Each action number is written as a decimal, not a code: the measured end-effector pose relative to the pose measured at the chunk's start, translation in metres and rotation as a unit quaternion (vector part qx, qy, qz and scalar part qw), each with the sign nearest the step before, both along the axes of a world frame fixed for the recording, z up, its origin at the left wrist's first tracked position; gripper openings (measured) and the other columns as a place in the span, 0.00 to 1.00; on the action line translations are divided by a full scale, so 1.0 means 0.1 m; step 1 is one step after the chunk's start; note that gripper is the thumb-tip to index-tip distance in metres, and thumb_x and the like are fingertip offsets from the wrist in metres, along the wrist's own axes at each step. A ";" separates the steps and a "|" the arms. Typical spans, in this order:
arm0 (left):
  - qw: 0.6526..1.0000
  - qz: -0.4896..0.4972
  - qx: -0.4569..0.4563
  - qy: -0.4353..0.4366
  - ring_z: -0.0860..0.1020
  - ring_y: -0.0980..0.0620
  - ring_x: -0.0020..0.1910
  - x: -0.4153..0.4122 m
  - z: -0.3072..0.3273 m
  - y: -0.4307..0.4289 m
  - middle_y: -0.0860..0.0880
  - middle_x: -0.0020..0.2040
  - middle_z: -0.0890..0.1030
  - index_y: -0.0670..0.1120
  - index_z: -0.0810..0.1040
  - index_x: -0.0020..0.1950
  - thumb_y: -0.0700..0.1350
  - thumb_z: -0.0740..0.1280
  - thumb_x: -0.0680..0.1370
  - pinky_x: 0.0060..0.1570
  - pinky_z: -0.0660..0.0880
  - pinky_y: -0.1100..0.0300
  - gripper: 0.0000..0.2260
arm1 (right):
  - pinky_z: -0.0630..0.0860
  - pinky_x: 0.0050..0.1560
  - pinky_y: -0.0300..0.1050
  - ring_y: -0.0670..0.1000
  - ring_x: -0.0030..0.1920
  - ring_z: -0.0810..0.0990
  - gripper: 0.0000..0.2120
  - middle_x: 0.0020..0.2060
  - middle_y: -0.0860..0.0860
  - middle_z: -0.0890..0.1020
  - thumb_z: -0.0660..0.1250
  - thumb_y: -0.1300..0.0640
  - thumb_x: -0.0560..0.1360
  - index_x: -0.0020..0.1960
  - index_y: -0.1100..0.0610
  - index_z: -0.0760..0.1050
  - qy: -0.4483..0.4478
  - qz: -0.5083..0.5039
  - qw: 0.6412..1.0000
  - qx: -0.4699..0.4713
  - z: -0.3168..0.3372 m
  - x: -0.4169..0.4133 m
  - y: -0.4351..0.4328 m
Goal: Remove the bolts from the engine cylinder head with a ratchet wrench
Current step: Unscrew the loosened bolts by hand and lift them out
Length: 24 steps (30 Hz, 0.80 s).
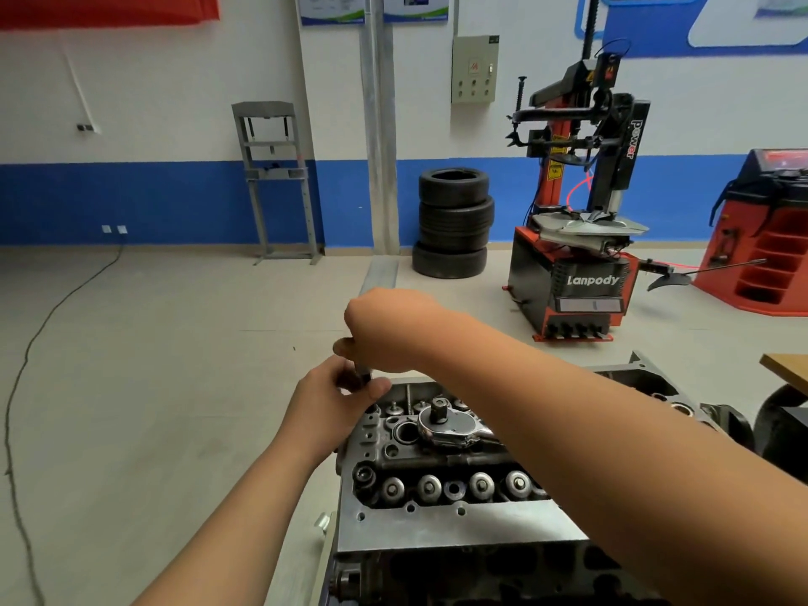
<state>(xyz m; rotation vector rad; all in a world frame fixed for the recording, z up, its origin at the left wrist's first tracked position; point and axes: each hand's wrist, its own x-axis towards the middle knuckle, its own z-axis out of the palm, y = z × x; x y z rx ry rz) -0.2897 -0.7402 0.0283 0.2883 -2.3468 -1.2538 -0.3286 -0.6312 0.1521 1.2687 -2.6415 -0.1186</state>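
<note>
Both hands sit at the far-left corner of the cylinder head, lower centre of frame. The right hand is fisted round the top of a dark slim piece, and the left hand pinches its lower end. Bolt or extension, can't tell.

The ratchet wrench lies loose on top of the head, square drive up, handle hidden under the right forearm.

Risks:
- The forearm crosses right above the ratchet. A sweep back likely knocks it off the head.
- If the pinch slips, the piece drops off the far-left edge or into the open bore just beside it.

Room: there's open floor left of the head, with a floor cable well apart. The right side is tighter, with a second engine block near and a wooden top at the frame edge. The tyre changer is well behind.
</note>
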 end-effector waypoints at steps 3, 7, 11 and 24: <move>0.999 -0.026 0.000 -0.025 0.75 0.68 0.48 0.06 -0.02 0.00 0.62 0.47 0.80 0.59 0.76 0.46 0.56 0.69 0.75 0.46 0.69 0.64 0.04 | 0.66 0.30 0.41 0.51 0.36 0.74 0.10 0.39 0.52 0.77 0.60 0.55 0.78 0.53 0.58 0.77 -0.007 0.035 0.999 0.016 0.03 0.05 0.03; 0.999 -0.047 0.008 -0.022 0.77 0.62 0.48 0.12 0.03 -0.01 0.61 0.47 0.83 0.60 0.78 0.47 0.50 0.65 0.78 0.44 0.72 0.59 0.05 | 0.71 0.36 0.42 0.52 0.45 0.77 0.11 0.47 0.52 0.79 0.63 0.62 0.75 0.56 0.55 0.77 -0.039 0.079 0.995 0.051 0.05 0.08 0.08; 1.000 -0.028 -0.004 0.003 0.78 0.67 0.36 0.17 0.06 0.01 0.67 0.39 0.82 0.57 0.78 0.41 0.49 0.68 0.76 0.29 0.68 0.70 0.05 | 0.76 0.44 0.46 0.53 0.48 0.77 0.10 0.49 0.53 0.79 0.64 0.60 0.75 0.56 0.56 0.77 -0.075 0.090 0.993 0.024 0.04 0.10 0.08; 1.000 -0.014 0.013 -0.010 0.78 0.62 0.43 0.09 0.08 0.04 0.60 0.42 0.82 0.57 0.77 0.45 0.51 0.70 0.75 0.41 0.70 0.64 0.03 | 0.65 0.30 0.41 0.52 0.40 0.74 0.07 0.45 0.53 0.78 0.63 0.57 0.77 0.53 0.57 0.76 -0.024 0.072 0.996 0.051 0.07 0.07 0.09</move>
